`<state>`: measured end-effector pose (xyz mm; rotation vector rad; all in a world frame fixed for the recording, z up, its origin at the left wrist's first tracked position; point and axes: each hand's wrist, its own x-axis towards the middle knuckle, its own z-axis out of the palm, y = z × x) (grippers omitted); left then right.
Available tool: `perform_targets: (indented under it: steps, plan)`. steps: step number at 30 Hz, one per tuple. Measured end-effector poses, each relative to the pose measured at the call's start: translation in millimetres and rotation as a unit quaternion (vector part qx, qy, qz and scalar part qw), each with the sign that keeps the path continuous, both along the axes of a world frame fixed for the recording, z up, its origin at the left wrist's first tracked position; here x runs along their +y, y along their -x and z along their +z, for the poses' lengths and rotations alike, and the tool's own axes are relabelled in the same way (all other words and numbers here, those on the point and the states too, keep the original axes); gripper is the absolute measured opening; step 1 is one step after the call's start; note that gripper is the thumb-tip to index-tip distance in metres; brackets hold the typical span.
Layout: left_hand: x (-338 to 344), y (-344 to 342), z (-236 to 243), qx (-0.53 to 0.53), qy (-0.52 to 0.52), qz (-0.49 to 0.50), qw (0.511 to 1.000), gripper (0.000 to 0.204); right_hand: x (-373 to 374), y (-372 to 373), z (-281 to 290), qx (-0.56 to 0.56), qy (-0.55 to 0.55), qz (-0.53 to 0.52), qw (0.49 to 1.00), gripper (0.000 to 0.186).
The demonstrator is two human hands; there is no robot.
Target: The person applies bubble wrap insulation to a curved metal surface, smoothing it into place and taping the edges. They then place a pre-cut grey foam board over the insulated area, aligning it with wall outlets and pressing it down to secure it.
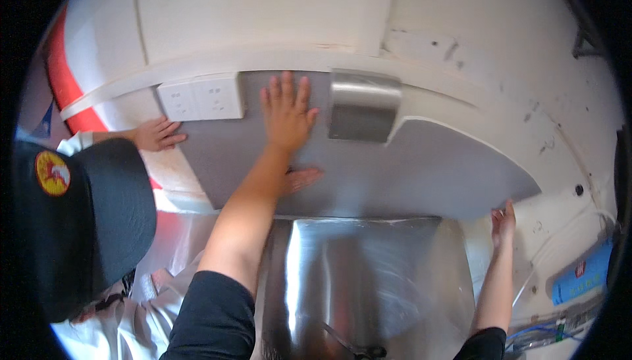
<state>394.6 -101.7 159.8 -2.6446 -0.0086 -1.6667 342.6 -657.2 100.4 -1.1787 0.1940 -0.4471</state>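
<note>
A grey sheet (408, 169) lies against the white wall above a metal surface, cut around a double wall socket (201, 97) and a metal box-shaped cover (365, 106). My left hand (288, 116) presses flat on the sheet between socket and cover, fingers spread. At the sheet's lower right corner, my right hand (503, 224) grips the edge between thumb and fingers. A co-worker's hand (158, 134) touches the sheet's left edge under the socket. Another hand (303, 180), apparently the co-worker's, rests on the sheet, partly hidden behind my left forearm.
The co-worker, in a black cap (85, 222) and white clothing, leans in close at left. Below the sheet is a shiny metal surface (368, 281) with a dark-handled tool (370, 352). A blue can (582, 273) and a white cable (543, 248) are at right.
</note>
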Motion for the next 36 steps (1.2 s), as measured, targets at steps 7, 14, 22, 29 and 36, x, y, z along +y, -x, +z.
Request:
perform_targets:
  steps: [7,14,22,29,36]
  plan:
    - [-20,27,-37,-0.043,-0.007,-0.254,0.966,0.069,0,-19,-5,0.044,0.022,-0.039,0.998,0.045]
    - [-56,17,-88,-0.027,-0.017,-0.318,0.948,0.077,14,-47,12,0.065,0.082,-0.065,0.992,0.054]
    - [-96,6,-77,0.146,-0.187,-0.158,0.958,0.064,10,-75,18,0.071,0.143,-0.104,0.982,0.053]
    - [-104,-26,-68,0.047,-0.205,-0.110,0.971,0.064,31,-86,38,0.096,0.158,-0.130,0.974,0.052]
    - [-132,-31,-61,0.050,-0.208,-0.144,0.966,0.067,16,-99,32,0.099,0.191,-0.068,0.974,0.074]
